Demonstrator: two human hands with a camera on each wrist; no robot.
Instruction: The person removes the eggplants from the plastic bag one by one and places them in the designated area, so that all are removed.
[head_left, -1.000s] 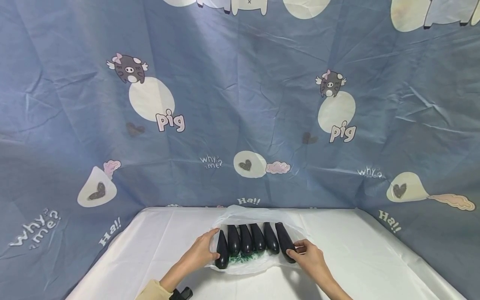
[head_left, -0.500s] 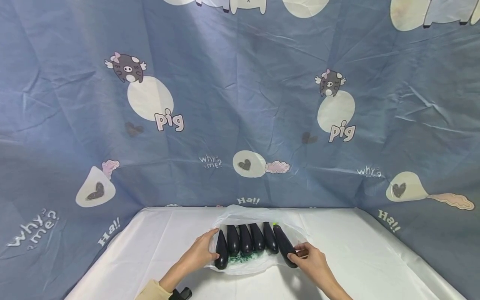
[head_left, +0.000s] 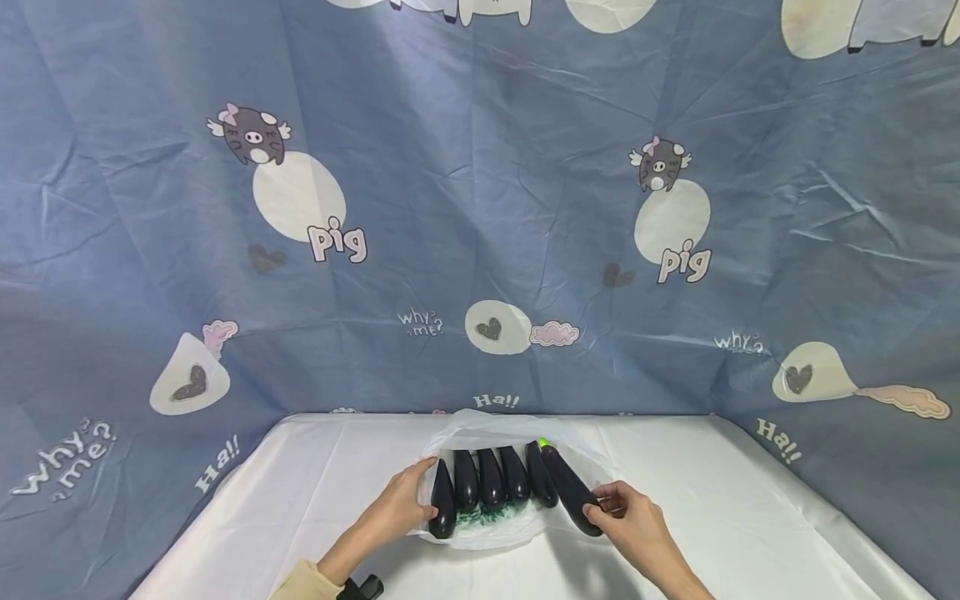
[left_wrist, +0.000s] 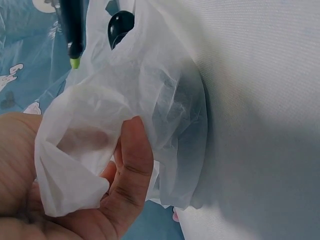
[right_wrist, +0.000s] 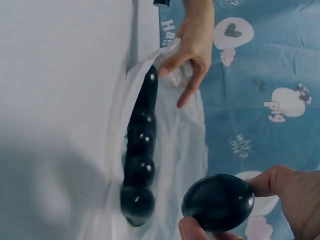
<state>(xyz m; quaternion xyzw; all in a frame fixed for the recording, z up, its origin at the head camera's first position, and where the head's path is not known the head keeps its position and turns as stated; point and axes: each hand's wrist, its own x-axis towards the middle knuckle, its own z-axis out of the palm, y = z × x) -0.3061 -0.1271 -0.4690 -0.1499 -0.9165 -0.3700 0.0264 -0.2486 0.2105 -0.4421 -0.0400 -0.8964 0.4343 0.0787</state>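
Observation:
A translucent white plastic bag [head_left: 517, 532] lies with its mouth spread open, and several dark purple eggplants [head_left: 491, 483] sit side by side in it. My left hand [head_left: 403, 502] holds the bag's left edge; in the left wrist view the thin film [left_wrist: 75, 185] is folded between thumb and fingers. At the bag's right side my right hand [head_left: 636, 523] pinches another eggplant [head_left: 573, 493] near its rounded lower end. That eggplant tilts up to the left, its light green tip showing. In the right wrist view its round end [right_wrist: 218, 202] appears raised beside the row.
A white cloth covers the table [head_left: 750, 500]. Behind it hangs a blue curtain [head_left: 480, 208] with pig prints. Green printing [head_left: 483, 515] shows on the bag beneath the eggplants. A black strap [head_left: 363, 587] is around the left wrist.
The eggplant in my right hand has shifted slightly right and leans further left, and its green tip has come into view. My left hand stays in place on the bag.

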